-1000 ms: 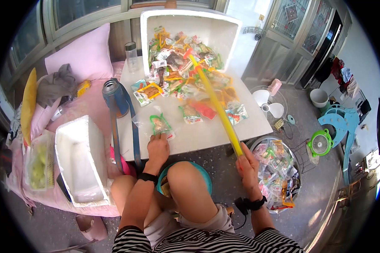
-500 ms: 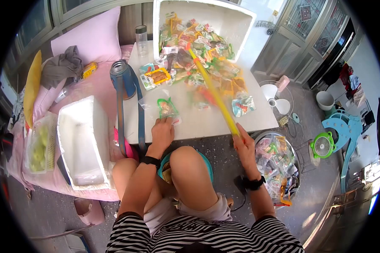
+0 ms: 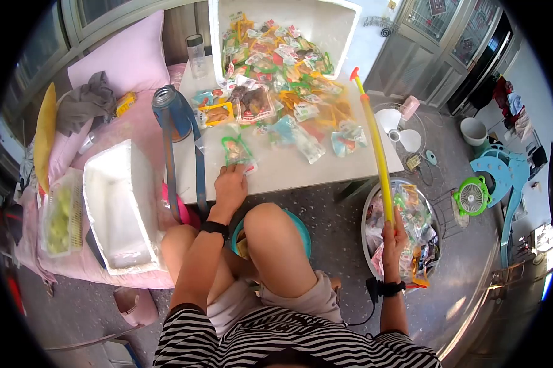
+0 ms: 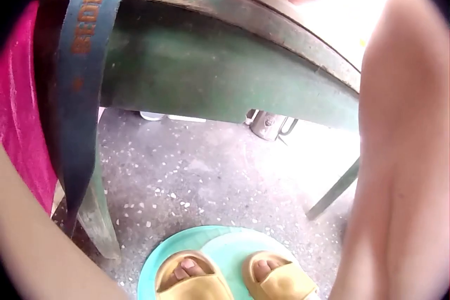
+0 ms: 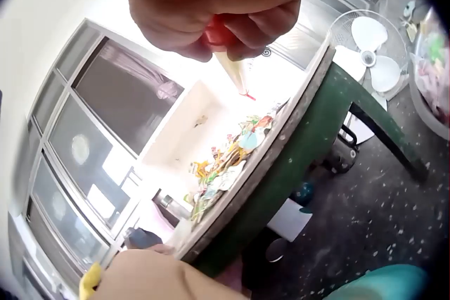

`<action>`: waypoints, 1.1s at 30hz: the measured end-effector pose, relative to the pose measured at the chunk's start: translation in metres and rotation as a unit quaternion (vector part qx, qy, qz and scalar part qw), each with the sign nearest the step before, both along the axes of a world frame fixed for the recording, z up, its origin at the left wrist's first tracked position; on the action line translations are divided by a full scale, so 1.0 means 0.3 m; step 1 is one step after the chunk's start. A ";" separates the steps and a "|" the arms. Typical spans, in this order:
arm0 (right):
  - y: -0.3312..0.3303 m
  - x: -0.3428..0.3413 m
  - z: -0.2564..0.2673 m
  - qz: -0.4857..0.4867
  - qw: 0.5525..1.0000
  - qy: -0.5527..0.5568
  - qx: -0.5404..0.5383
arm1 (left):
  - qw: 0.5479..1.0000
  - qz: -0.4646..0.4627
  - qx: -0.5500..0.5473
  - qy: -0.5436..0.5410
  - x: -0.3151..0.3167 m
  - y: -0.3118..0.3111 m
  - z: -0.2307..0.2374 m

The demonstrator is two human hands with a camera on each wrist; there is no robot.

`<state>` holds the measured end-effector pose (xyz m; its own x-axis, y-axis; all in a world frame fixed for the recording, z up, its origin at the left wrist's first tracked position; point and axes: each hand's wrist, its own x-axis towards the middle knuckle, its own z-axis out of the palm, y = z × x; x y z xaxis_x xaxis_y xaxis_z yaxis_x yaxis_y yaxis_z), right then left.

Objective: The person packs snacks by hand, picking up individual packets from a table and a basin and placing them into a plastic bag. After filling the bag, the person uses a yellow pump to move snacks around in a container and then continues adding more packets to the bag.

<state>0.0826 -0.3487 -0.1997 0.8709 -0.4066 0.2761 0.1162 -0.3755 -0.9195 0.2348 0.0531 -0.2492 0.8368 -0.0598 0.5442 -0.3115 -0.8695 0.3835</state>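
Note:
My right hand (image 3: 394,242) grips a long yellow stick (image 3: 377,147) with a small red crosspiece at its far tip. The stick slants up past the table's right edge, above the steel basin. In the right wrist view, its red end (image 5: 219,33) shows between the curled fingers. My left hand (image 3: 230,189) rests at the table's front edge, fingertips at the lower corner of a clear packet with green trim (image 3: 236,150). Several food packets (image 3: 282,58) spill out of a white foam box (image 3: 350,30). A brown packet (image 3: 252,101) and a pale blue packet (image 3: 298,138) lie nearer to me.
The steel basin (image 3: 367,245) full of packets stands on the floor at right. A blue strapped flask (image 3: 173,113) and a clear bottle (image 3: 196,58) stand at left. A second foam box (image 3: 120,202) lies on the pink bed. A white fan (image 3: 405,138) stands beyond the table.
My right hand has swung the stick right, from over the packets to beyond the table's right edge. Brown and pale blue packets now lie nearer the front. The left hand stays by the green-trimmed packet.

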 end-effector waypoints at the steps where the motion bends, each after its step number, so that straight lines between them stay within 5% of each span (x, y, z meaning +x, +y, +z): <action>1: -0.025 0.068 -0.020 -0.021 0.996 -0.020 -0.082 | 1.000 -0.002 -0.001 0.001 -0.002 0.003 -0.004; 4: -0.114 0.243 -0.063 -0.055 0.968 -0.022 -0.244 | 1.000 0.000 -0.003 -0.001 0.002 0.014 -0.005; 10: -0.304 0.426 -0.148 -0.032 0.937 0.000 -0.348 | 1.000 -0.005 -0.004 0.003 0.009 -0.002 0.007; 15: -0.410 0.473 -0.188 0.015 0.968 0.030 -0.249 | 1.000 0.001 -0.005 -0.005 0.016 -0.006 0.006; 20: -0.421 0.525 -0.164 -0.030 0.933 0.035 -0.358 | 1.000 0.006 -0.009 -0.005 0.007 -0.007 0.006; 22: -0.352 0.556 -0.069 -0.086 0.898 -0.003 -0.432 | 1.000 0.009 -0.014 -0.004 0.015 -0.009 0.010; 23: -0.241 0.568 0.006 -0.083 0.922 -0.018 -0.377 | 1.000 0.010 -0.020 -0.008 0.019 -0.011 0.011; 26: 0.058 0.672 0.078 0.041 0.942 -0.080 -0.325 | 0.999 0.007 -0.029 -0.013 0.020 -0.015 0.008; 30: 0.437 0.887 0.059 0.189 0.858 -0.213 -0.428 | 0.999 0.012 -0.030 -0.002 0.025 -0.015 0.010; 33: 0.705 0.980 0.090 0.182 0.846 -0.212 -0.453 | 0.999 0.010 -0.039 0.001 0.022 -0.015 0.019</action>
<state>0.3767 -0.1373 -0.1728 0.6374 0.4140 0.6499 0.6236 -0.7726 -0.1194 0.2414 0.0484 -0.2435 0.8386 -0.0004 0.5448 -0.2935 -0.8429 0.4510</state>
